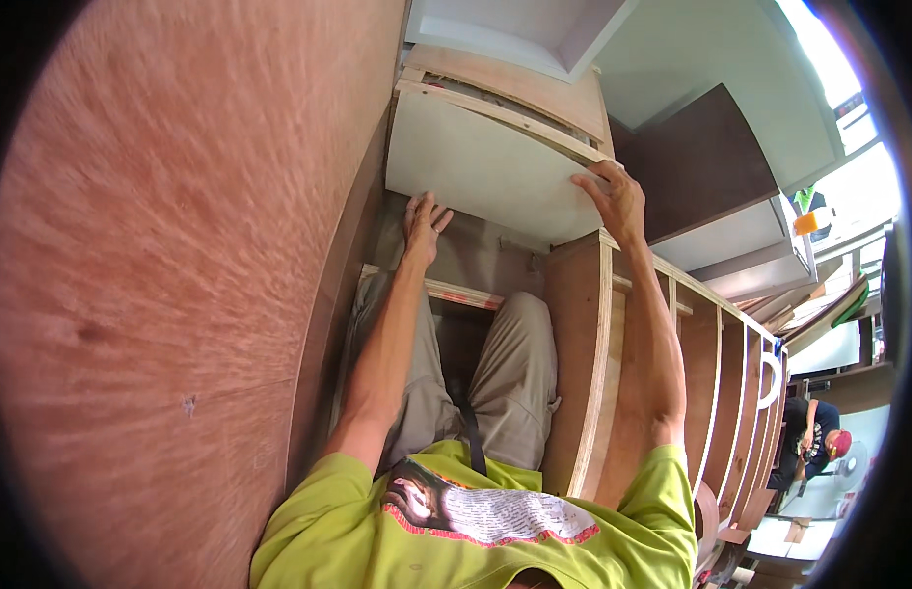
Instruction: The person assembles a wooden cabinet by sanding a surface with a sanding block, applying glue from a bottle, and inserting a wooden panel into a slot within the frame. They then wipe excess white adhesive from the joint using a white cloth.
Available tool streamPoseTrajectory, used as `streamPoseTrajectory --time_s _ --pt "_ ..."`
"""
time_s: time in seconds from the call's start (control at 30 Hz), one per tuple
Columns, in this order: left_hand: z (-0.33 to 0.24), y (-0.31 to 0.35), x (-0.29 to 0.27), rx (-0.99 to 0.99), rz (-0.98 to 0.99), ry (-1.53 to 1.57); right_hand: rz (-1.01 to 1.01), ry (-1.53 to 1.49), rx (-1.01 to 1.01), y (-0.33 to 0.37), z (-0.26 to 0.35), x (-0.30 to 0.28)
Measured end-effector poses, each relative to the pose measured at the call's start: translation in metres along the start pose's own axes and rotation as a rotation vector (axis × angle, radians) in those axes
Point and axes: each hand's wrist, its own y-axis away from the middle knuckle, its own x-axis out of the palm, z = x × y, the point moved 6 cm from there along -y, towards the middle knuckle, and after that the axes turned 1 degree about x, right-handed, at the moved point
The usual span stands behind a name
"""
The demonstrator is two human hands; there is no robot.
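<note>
A pale, thin panel (485, 157) stands against a plywood frame (505, 110) in front of me, its upper edge along the frame's strip. My right hand (618, 201) grips the panel's right end, thumb on its face and fingers bent over the edge. At the panel's lower edge, toward its left part, my left hand (422, 231) touches it with fingers apart. Whether any fingertips reach behind the panel there is hidden. Below it, between my knees, a wooden crosspiece (461, 294) spans a recess.
A large reddish-brown wood board (201, 245) rises close on my left. To my right runs a long plywood carcass (711, 383) with several dividers. Beyond the panel are a white box-like unit (515, 29) and a dark brown board (706, 162). Another person (814, 437) is far right.
</note>
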Motion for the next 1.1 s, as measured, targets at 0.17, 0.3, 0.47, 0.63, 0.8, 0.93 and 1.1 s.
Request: streamPoseTrajectory --time_s 0.17,0.3,0.47,0.63,0.8,0.93,1.1 --pt "-0.002 -0.009 -0.003 0.004 -0.011 0.012 -0.035 0.0 -0.004 0.001 0.008 0.001" --pt "0.001 -0.011 -0.003 0.02 -0.031 -0.008 -0.089 0.012 -0.034 0.002 0.01 0.0" --pt "0.001 -0.016 -0.01 0.021 -0.029 -0.03 -0.146 0.053 -0.1 0.003 0.021 0.0" --pt "0.0 -0.013 -0.005 0.045 -0.023 0.001 -0.13 0.054 -0.093 0.006 0.016 0.001" --pt "-0.005 -0.005 0.005 0.08 0.084 0.094 0.027 0.1 -0.092 0.007 0.017 -0.01" --pt "-0.004 0.0 0.001 0.065 0.034 0.116 0.336 0.218 0.026 -0.012 0.033 -0.019" --pt "0.004 0.011 0.007 0.019 0.064 0.052 0.308 0.13 -0.188 -0.033 0.066 -0.001"
